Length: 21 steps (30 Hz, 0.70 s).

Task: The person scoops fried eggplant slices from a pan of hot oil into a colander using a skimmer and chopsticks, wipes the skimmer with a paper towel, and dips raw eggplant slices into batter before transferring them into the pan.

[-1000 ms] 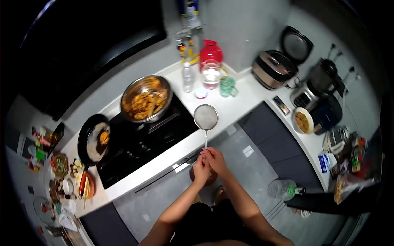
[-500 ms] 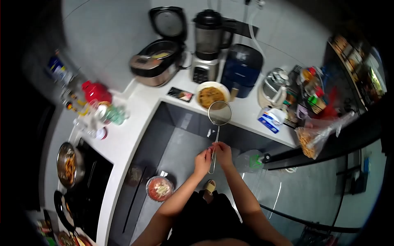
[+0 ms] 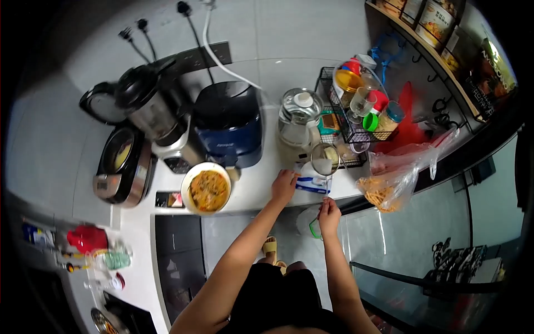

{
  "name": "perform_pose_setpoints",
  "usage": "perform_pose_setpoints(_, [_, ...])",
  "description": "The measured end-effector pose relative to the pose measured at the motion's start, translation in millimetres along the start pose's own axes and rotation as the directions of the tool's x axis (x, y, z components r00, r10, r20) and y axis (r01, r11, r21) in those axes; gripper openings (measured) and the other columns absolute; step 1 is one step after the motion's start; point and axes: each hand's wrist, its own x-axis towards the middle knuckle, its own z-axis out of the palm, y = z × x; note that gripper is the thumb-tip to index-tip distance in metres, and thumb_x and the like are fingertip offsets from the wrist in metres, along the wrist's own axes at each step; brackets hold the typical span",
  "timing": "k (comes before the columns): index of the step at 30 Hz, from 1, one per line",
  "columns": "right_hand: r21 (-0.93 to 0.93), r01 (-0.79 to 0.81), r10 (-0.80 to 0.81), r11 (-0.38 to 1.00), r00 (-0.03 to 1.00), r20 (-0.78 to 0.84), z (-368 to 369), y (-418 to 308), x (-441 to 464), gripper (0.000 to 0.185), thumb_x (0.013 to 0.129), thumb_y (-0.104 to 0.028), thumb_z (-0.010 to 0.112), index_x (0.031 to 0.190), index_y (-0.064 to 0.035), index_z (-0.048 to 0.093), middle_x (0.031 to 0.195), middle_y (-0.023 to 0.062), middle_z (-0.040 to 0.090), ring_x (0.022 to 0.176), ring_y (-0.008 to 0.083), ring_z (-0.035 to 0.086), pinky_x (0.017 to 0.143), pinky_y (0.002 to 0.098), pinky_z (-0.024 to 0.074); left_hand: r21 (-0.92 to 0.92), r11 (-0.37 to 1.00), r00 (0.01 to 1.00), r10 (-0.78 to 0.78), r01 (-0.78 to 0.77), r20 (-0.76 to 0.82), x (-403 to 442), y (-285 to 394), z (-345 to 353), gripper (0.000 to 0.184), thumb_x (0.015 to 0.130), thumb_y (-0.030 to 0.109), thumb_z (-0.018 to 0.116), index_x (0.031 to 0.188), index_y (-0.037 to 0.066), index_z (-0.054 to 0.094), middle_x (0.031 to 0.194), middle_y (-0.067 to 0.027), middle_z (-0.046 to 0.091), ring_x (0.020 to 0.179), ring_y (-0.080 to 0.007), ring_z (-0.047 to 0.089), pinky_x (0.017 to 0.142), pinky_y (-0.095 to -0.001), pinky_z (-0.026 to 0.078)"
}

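Observation:
My right hand [image 3: 329, 216] is closed around the thin metal handle of a round fine-mesh strainer [image 3: 325, 160]. The strainer's mesh head is up over the counter, in front of the wire rack and overlapping a blue-and-white packet [image 3: 313, 184]. At the left edge of that packet is my left hand [image 3: 283, 187], free of the strainer, with a finger stretched toward the packet. Whether it touches the packet I cannot make out. Behind the packet stands a clear kettle [image 3: 300, 114]. A white bowl of cooked food [image 3: 206, 188] sits on the counter left of my left hand.
Left along the counter [image 3: 250, 192] stand a dark blue air fryer [image 3: 228, 125], a blender [image 3: 153, 111], an open rice cooker [image 3: 122, 167] and a phone [image 3: 169, 199]. Rightward are a wire rack [image 3: 356, 131] of jars and a hanging plastic bag [image 3: 386, 186]. A bottle [image 3: 307, 222] is below the counter edge.
The view has swung right. My left hand has let go of the strainer and moved to the packet. My right hand has carried the strainer from near the bowl to the packet and rack.

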Motion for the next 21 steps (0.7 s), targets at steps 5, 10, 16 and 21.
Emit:
perform_pose_setpoints(5, [-0.179,0.091,-0.088,0.980,0.996,0.026,12,13,35,0.015,0.086,-0.011,0.046,0.086,0.0001,0.056,0.053,0.0052,0.048,0.047,0.0099,0.045,0.045,0.0249,0.0373,0.086,0.995,0.965,0.025,-0.049,0.261,46,-3,37,0.032,0.078,0.019,0.053,0.107,0.005,0.050,0.097,-0.0109,0.056,0.089,-0.0266,0.056,0.071,-0.0344,0.045])
perform_pose_setpoints(10, [-0.310,0.285,-0.279,0.907,0.958,0.065,29,-10,59,0.014,0.084,-0.010,0.047,0.085,0.0011,0.057,0.054,0.0113,0.049,0.046,0.0147,0.045,0.047,0.0274,0.0386,-0.596,0.792,0.862,-0.389,0.133,-0.324,29,15,1,0.021,0.082,0.010,0.044,0.100,0.001,0.043,0.070,-0.0112,0.053,0.063,-0.0223,0.051,0.059,-0.0349,0.042])
perform_pose_setpoints(16, [-0.193,0.375,-0.299,0.907,0.894,0.332,52,-30,69,0.018,0.081,-0.012,0.049,0.092,-0.0008,0.058,0.076,0.0187,0.059,0.067,0.0330,0.056,0.060,0.0352,0.0446,-0.698,0.715,0.738,-0.455,-0.030,-0.498,42,17,-51,0.013,0.085,0.012,0.048,0.094,0.003,0.044,0.075,-0.0033,0.051,0.060,-0.0081,0.046,0.053,-0.0218,0.040])
perform_pose_setpoints(21, [-0.156,0.448,-0.281,0.880,0.758,0.589,53,-61,63,0.017,0.079,-0.010,0.049,0.093,-0.0043,0.058,0.076,0.0192,0.058,0.068,0.0327,0.057,0.059,0.0355,0.0453,-0.080,0.997,0.649,-0.054,-0.011,-0.759,55,28,-83,0.016,0.063,-0.006,0.052,0.076,0.003,0.055,0.078,-0.0092,0.047,0.074,-0.0235,0.048,0.064,-0.0297,0.040])
